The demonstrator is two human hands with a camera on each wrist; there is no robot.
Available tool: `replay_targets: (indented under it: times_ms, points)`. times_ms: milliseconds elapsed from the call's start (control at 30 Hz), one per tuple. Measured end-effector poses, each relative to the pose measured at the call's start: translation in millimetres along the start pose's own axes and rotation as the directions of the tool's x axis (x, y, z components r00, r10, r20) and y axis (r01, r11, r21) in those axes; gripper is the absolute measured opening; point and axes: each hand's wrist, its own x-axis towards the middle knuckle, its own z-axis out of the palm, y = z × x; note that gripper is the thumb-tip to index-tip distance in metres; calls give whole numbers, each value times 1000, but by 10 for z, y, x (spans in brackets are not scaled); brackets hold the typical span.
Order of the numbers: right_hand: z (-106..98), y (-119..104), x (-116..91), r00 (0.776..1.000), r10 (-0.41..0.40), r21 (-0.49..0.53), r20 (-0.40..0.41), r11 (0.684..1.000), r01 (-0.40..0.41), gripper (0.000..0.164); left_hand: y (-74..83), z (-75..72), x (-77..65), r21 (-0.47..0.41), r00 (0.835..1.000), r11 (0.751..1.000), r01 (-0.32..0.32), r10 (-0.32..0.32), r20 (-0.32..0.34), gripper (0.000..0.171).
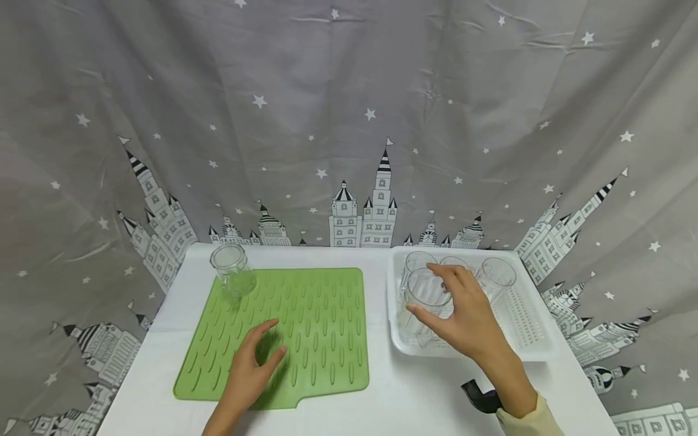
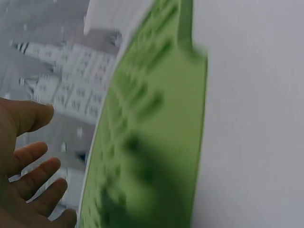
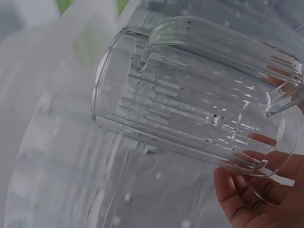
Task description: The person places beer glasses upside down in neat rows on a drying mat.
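My right hand [image 1: 463, 309] grips a clear glass mug [image 1: 429, 289] by its upper end, over the white basket [image 1: 400, 348]. In the right wrist view, the mug [image 3: 190, 95] shows its side handle, and fingers [image 3: 232, 199] curl about the end nearest the hand. Several other clear glasses [image 1: 497, 272] stand in the basket behind and beside it. My left hand [image 1: 248, 369] hovers above the front of the green ridged mat [image 1: 322, 327], fingers apart and holding nothing. Another clear glass [image 1: 231, 269] stands on the mat's back left corner.
A white cloth-covered table [image 1: 382, 399] lies under the mat and basket. Behind it hangs a grey curtain [image 1: 305, 121] printed with castles and stars. A black curved piece [image 1: 482, 398] sits beside the right wrist.
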Motion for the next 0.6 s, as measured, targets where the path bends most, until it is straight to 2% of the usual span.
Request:
replay_targets:
  times_ms: [133,300,433,600]
  points:
    - [103,-178,42,1000,-20,40,23,999,19,79,210,286,-17,-80,998,996,-47,50,31,61]
    - [257,-351,65,997,-64,76,51,995,60,79,479,601,-46,-157,988,980,-124,136,70,68]
    - [381,-456,61,993,-96,83,73,993,90,80,637,749,-37,-196,978,966,-166,187,94,75]
    - [537,-559,48,987,-133,100,93,987,123,81,729,860,4,-232,967,953,-193,225,118,83]
